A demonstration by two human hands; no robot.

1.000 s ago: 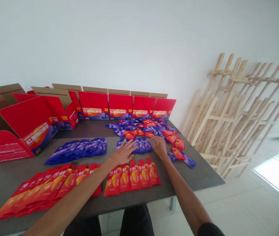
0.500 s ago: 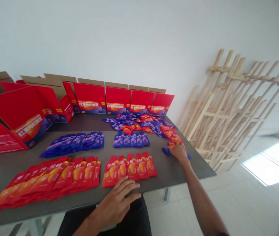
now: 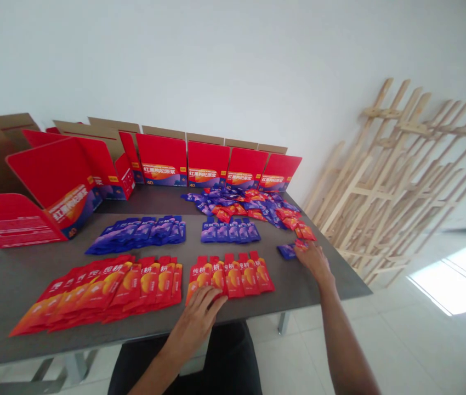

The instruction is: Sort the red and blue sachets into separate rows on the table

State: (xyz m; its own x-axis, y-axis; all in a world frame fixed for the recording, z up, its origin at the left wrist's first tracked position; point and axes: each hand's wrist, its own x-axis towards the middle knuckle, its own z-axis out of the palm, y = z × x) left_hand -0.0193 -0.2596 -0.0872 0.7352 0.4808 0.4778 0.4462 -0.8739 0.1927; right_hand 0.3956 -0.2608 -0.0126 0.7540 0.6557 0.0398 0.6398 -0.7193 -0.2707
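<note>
My left hand (image 3: pixel 200 310) rests at the table's front edge, its fingers stretched out over the left end of a row of red sachets (image 3: pixel 233 274). At the table's right side, my right hand (image 3: pixel 314 260) has its fingers bent down onto a red sachet (image 3: pixel 300 243), which they mostly cover. A blue sachet (image 3: pixel 286 251) lies flat beside those fingertips. Just behind, another red sachet (image 3: pixel 306 232) lies at the end of the loose pile. Beyond the red row is a short row of blue sachets (image 3: pixel 229 230).
Overlapping red sachets (image 3: pixel 93 291) and blue sachets (image 3: pixel 138 233) are fanned on the left. A mixed pile of sachets (image 3: pixel 249 206) lies at the back. Open red cartons (image 3: pixel 163 156) line the grey table (image 3: pixel 142 323). Wooden easels (image 3: pixel 381 181) lean against the wall on the right.
The view has shifted a little, moving the table rightward in the picture. My left fingers have come onto the red row. My right hand has drawn slightly nearer, uncovering a red sachet behind it.
</note>
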